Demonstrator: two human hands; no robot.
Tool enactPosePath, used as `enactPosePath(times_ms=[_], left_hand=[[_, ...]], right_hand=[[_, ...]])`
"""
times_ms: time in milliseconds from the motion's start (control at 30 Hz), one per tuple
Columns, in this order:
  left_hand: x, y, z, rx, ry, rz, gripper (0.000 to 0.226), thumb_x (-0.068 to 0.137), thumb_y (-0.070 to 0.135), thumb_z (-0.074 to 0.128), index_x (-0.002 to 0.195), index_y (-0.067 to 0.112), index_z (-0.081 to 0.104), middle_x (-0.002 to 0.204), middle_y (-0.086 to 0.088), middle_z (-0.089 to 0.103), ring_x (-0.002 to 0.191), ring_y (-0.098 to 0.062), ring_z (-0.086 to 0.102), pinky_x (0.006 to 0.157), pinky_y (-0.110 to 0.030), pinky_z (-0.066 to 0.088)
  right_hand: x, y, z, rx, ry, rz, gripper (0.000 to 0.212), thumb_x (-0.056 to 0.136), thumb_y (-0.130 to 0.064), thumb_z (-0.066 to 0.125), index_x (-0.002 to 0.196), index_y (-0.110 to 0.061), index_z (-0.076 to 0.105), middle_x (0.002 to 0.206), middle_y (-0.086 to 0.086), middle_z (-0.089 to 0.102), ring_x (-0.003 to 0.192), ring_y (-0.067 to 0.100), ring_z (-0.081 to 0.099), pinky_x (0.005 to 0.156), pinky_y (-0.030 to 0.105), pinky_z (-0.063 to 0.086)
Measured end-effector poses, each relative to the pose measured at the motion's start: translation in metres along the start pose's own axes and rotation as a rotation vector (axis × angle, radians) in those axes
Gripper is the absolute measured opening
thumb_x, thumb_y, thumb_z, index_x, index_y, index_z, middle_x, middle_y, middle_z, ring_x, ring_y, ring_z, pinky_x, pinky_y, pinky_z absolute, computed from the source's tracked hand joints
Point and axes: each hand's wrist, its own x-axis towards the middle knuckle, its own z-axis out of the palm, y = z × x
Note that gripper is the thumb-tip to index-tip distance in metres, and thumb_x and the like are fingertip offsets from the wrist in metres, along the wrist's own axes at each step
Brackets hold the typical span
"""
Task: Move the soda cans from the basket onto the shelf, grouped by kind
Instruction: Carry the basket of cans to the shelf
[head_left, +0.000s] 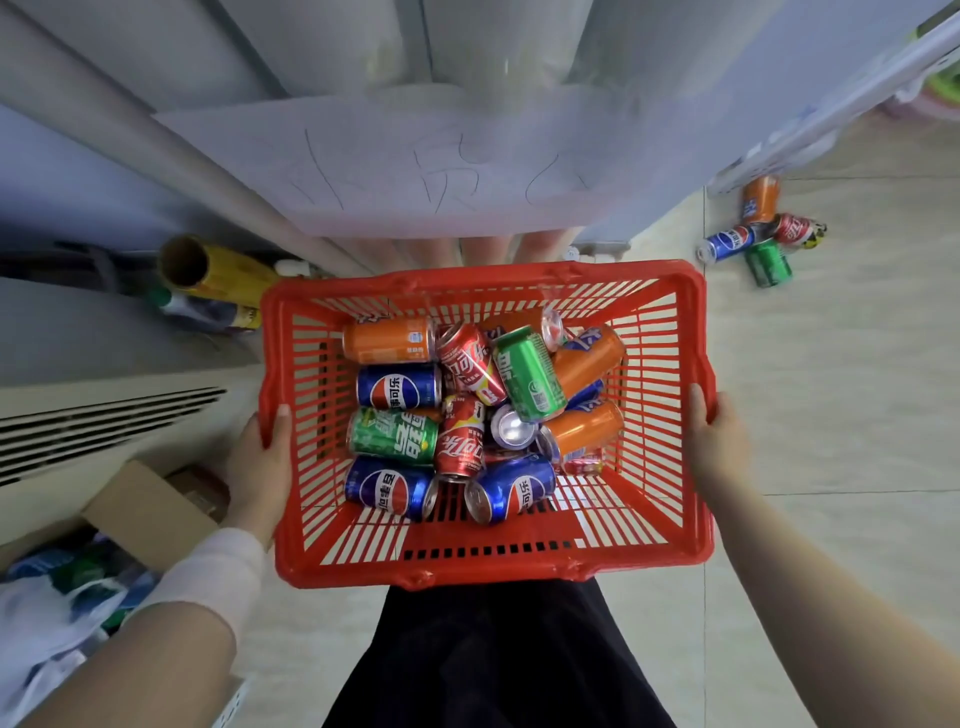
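Between our two grips hangs the red slotted plastic basket (483, 571), held by its side rims. The left grip (260, 467) is clamped on the left rim, thumb hooked over the top. The right grip (719, 441) is clamped on the right rim the same way. Neither holds a can.

All the soda cans we see for the task are down inside the basket, below rim level. None shows on the shelf. The pile sits toward the far and left part of the basket floor; the near right corner is bare.

Left column, far to near: orange aluminium can (387, 340), blue aluminium can (397, 386), green aluminium can (392, 435), nearer blue can (387, 488). All four lie on their sides, long axes running left to right, just inside the wall under the left grip. So left is the nearer hand for them.

Two slanted orange cans (587, 358) lie on the right side, nearer the right grip. A red aluminium can (460, 441) and a tilted green can (527, 371) are heaped in the middle.

What we take for the pale grey shelf (156, 140) lies ahead, beyond the far rim. A white handwritten paper sheet (441, 171) partly hides it.

We judge sorting not begun. The coming move needs one grip freed, then a reach down and inward, fingers across a can's short width. Heaped cans may roll when one is pulled.

A few loose cans (753, 234) lie on the beige tiled floor (831, 389), well apart from the basket
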Motion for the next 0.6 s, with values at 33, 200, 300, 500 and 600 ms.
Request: enactPosePath(times_ms=[33, 200, 300, 500, 600], left_hand=[[0.002, -0.001, 0.000, -0.014, -0.001, -0.014, 0.055, 0.089, 0.063, 0.032, 0.109, 0.020, 0.057, 0.092, -0.004, 0.067, 0.080, -0.021, 0.066, 0.072, -0.034, 0.050], [0.011, 0.005, -0.001, -0.078, -0.058, -0.105, 0.058, 0.085, 0.067, 0.030, 0.102, 0.020, 0.059, 0.086, -0.005, 0.067, 0.079, -0.023, 0.065, 0.073, -0.035, 0.050], [0.009, 0.005, -0.002, -0.064, -0.036, -0.087, 0.058, 0.085, 0.067, 0.032, 0.098, 0.018, 0.061, 0.083, -0.005, 0.067, 0.076, -0.021, 0.066, 0.070, -0.033, 0.052], [0.006, 0.009, -0.003, 0.001, 0.020, -0.082, 0.053, 0.085, 0.068, 0.033, 0.080, 0.023, 0.060, 0.080, -0.006, 0.068, 0.074, -0.023, 0.067, 0.071, -0.036, 0.053], [0.007, 0.010, -0.005, 0.019, 0.017, -0.068, 0.055, 0.085, 0.069, 0.034, 0.080, 0.022, 0.061, 0.080, -0.006, 0.069, 0.074, -0.024, 0.068, 0.075, -0.042, 0.055]], right_hand=[[0.002, 0.000, -0.002, 0.010, -0.025, -0.012, 0.048, 0.097, -0.046, 0.031, 0.117, -0.007, 0.050, 0.095, 0.002, 0.056, 0.073, 0.015, 0.054, 0.069, 0.028, 0.042], [0.014, 0.006, -0.005, 0.142, -0.152, 0.049, 0.053, 0.088, -0.061, 0.034, 0.099, -0.015, 0.058, 0.088, 0.002, 0.067, 0.071, 0.014, 0.065, 0.065, 0.028, 0.052], [0.016, 0.007, -0.003, 0.168, -0.164, 0.086, 0.060, 0.082, -0.068, 0.035, 0.097, -0.016, 0.060, 0.086, 0.002, 0.069, 0.075, 0.020, 0.068, 0.075, 0.038, 0.055], [0.010, 0.000, -0.003, 0.132, -0.125, 0.101, 0.059, 0.085, -0.065, 0.033, 0.099, -0.014, 0.059, 0.086, 0.003, 0.067, 0.069, 0.016, 0.065, 0.064, 0.028, 0.051], [0.009, 0.000, -0.003, 0.119, -0.120, 0.092, 0.064, 0.082, -0.068, 0.032, 0.099, -0.013, 0.060, 0.088, 0.005, 0.068, 0.070, 0.018, 0.066, 0.067, 0.030, 0.052]])
